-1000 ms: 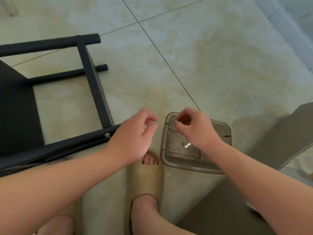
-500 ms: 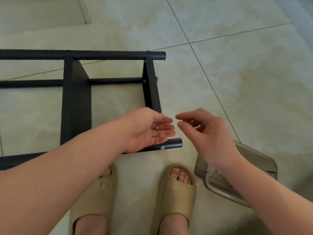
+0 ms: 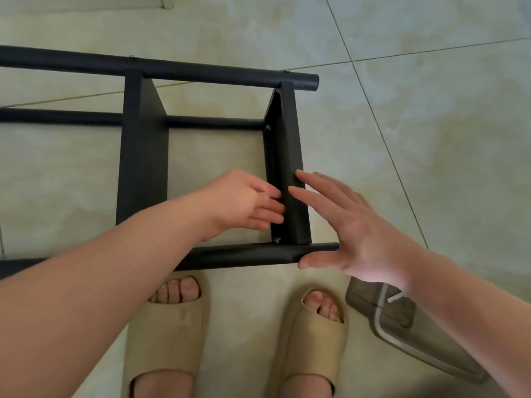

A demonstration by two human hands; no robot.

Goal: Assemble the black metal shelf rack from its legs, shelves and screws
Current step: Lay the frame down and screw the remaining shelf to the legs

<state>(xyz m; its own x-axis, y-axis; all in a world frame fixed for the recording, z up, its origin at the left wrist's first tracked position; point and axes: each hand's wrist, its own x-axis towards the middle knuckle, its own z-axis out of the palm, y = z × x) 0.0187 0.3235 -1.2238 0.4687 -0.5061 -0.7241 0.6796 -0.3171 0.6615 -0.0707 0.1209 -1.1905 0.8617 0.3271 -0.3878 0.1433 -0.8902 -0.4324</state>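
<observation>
The rack (image 3: 201, 71) is lying sideways on the floor (image 3: 431, 139). The left hand (image 3: 247, 205) and right hand (image 3: 353, 225) are hovering at its end shelf (image 3: 290, 139), each grip wide, holding nothing. A hard push could be sliding it or bending a screw (image 3: 277, 240).

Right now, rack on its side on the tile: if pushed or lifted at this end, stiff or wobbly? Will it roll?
Probably stiff: the end shelf shows a screw at each leg junction. Unlikely to roll, since flat shelves tie the round legs together; it would likely slide on the smooth tile floor. Thin panels and tubes suggest moderate weight.
</observation>
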